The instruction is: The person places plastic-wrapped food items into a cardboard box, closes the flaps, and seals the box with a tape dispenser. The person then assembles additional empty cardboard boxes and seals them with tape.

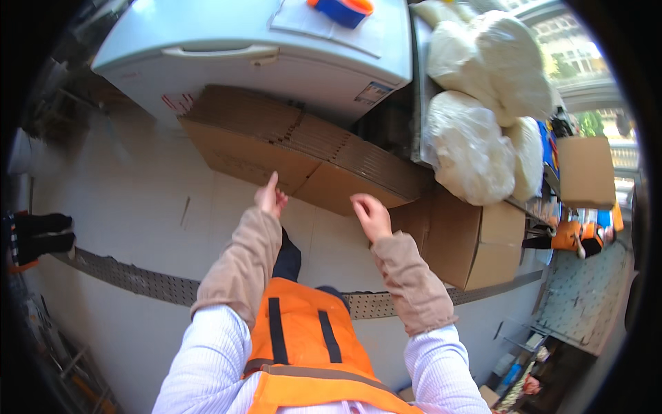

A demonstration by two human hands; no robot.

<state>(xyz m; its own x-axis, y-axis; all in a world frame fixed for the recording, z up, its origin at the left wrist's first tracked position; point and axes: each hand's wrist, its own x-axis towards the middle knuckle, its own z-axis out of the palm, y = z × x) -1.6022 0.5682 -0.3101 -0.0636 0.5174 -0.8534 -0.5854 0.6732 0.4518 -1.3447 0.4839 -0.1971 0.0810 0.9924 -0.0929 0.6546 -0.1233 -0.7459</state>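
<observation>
A stack of flattened corrugated cardboard cartons leans on edge against a white chest freezer. My left hand is in front of the stack's near face, with one digit raised apart from the other, curled ones. Nothing shows in its grasp. Beside the stack's lower right part is my right hand, its fingers loosely bent and a gap showing inside them. It holds nothing that I can see. Whether either hand touches the cardboard is hard to tell. An opened-out cardboard box stands on the floor to the right.
Plastic-wrapped white bundles rest on a table at the right. A blue and orange tape roll lies on the freezer lid. A perforated strip crosses the floor. One person stands far right; another's legs show at left.
</observation>
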